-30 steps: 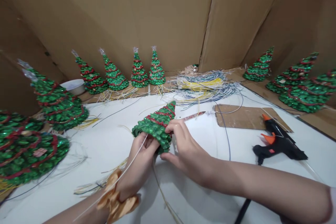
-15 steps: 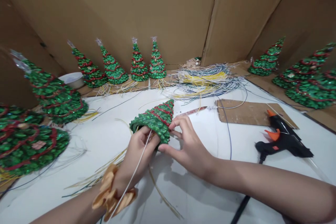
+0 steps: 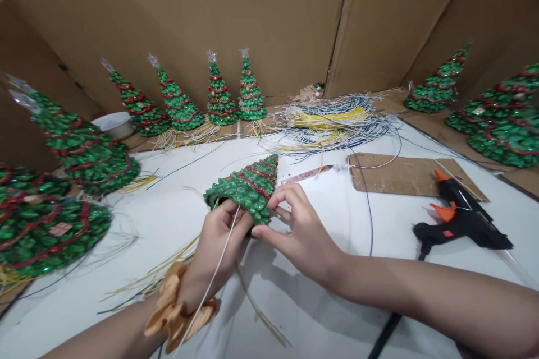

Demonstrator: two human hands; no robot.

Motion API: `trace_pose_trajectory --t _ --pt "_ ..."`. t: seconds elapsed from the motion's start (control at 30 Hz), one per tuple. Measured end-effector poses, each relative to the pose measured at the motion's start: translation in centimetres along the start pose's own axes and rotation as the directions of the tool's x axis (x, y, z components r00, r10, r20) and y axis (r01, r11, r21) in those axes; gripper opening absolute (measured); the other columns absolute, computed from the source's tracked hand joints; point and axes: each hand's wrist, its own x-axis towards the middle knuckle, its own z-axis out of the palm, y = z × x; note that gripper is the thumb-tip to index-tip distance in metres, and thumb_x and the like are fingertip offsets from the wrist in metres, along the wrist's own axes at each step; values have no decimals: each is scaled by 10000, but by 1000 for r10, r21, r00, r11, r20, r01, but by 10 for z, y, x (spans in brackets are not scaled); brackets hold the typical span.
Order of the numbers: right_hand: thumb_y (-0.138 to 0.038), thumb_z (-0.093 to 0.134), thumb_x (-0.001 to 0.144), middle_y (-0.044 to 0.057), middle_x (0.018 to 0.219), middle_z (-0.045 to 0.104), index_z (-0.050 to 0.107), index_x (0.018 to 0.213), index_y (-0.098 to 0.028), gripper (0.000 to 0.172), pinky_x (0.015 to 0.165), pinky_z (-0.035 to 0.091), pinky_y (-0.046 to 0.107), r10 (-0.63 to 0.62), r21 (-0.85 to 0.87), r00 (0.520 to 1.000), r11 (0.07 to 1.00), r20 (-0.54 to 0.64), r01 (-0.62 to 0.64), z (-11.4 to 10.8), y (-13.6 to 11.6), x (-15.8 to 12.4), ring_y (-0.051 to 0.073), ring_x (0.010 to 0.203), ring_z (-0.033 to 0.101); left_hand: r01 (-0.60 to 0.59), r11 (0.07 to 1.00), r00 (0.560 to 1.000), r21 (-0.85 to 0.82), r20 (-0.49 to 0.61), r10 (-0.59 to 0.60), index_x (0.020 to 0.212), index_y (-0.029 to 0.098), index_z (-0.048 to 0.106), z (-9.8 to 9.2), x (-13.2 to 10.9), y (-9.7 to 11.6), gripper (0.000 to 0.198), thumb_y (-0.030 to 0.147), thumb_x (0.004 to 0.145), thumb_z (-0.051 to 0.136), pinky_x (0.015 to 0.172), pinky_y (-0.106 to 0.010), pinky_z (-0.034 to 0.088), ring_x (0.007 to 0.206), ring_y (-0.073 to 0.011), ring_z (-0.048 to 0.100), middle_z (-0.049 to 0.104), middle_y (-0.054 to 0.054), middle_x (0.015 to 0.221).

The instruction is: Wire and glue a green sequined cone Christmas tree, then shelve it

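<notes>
Two hands hold one small tree (image 3: 246,185). The left hand (image 3: 219,235) is closed on the wide bottom of the tree, from below. The right hand (image 3: 301,230) pinches the tree's low edge between thumb and fingers.

The tree lies tipped over, just above the white table (image 3: 295,303). Its long line runs from the wide bottom, at the hands, to the pointy top at 2 o'clock. The tree sits at 12 o'clock from the left hand and at 10 o'clock from the right hand. Both hands touch it, and the left hand is nearer the open bottom.

A thin white string (image 3: 210,286) runs from the tree's bottom over the left hand toward 7 o'clock. A tan scrunchie (image 3: 174,305) sits on the left wrist.

At 3 o'clock, well apart, a black glue gun (image 3: 461,221) lies near a flat cardboard piece (image 3: 404,176). At 12 o'clock is a pile of wires (image 3: 332,123), blue and yellow. Four little trees (image 3: 219,98) stand in a row at 11 o'clock, by the cardboard wall (image 3: 252,11). More trees (image 3: 84,146) stand at 9 o'clock, next to a white bowl (image 3: 113,123).
</notes>
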Motion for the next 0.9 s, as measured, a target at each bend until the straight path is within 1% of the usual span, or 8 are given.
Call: trace_pose_trajectory --t 0.13,0.2,0.27,0.37,0.53,0.63,0.8,0.9 --pt "-224 658 678 33 914 414 422 783 -224 259 879 486 386 48 32 999 998 -9 -47 0 -3 1 168 916 476 -19 1000 998 -19 56 20 630 156 532 -2 -1 -5 135 265 656 609 560 -204 385 555 -118 422 478 16 555" --pt "-217 659 663 29 905 413 416 766 -223 264 891 479 385 81 51 997 995 -6 -81 0 -4 1 166 912 476 -7 1000 996 -29 90 10 679 158 524 -4 -3 -9 129 272 721 565 605 -200 392 617 -123 446 480 14 607" --pt "-217 660 646 24 903 410 410 754 -222 272 905 472 380 121 80 993 990 -2 -120 0 -5 2 160 913 479 8 999 993 -47 117 -2 684 161 497 -6 -4 -12 134 265 763 531 607 -191 379 636 -114 434 457 18 633" --pt "-235 660 629 16 905 408 412 748 -217 277 926 459 373 180 139 984 974 4 -178 0 -5 2 151 911 492 11 996 988 -86 152 2 719 163 493 -7 -7 -11 145 284 781 542 609 -193 380 651 -112 434 459 18 665" --pt "-237 653 614 5 896 427 428 739 -203 259 953 438 358 230 180 973 958 -5 -225 -1 -5 6 134 897 515 -30 997 984 -71 172 42 856 154 540 -4 -9 -4 217 344 765 587 672 -208 421 758 -148 526 558 -14 765" --pt "-204 635 616 -5 880 438 428 733 -203 238 940 451 354 230 181 973 957 -2 -226 -2 -5 9 123 873 520 -30 998 986 -58 164 39 898 148 558 -3 -8 -2 271 340 722 634 702 -232 442 788 -169 558 604 -39 835" --pt "-194 630 610 -6 875 443 428 732 -202 236 924 466 347 223 208 975 953 7 -220 -2 -5 10 122 864 521 27 998 996 -55 81 -23 780 140 583 1 -8 -2 252 342 663 680 611 -221 445 679 -153 557 614 -31 729" --pt "-198 623 614 -5 873 451 427 728 -203 227 916 472 353 225 193 974 955 14 -224 -2 -5 10 123 861 528 58 996 997 -74 51 -54 777 134 592 4 -10 -1 274 353 647 692 595 -221 443 653 -147 551 610 -29 702"
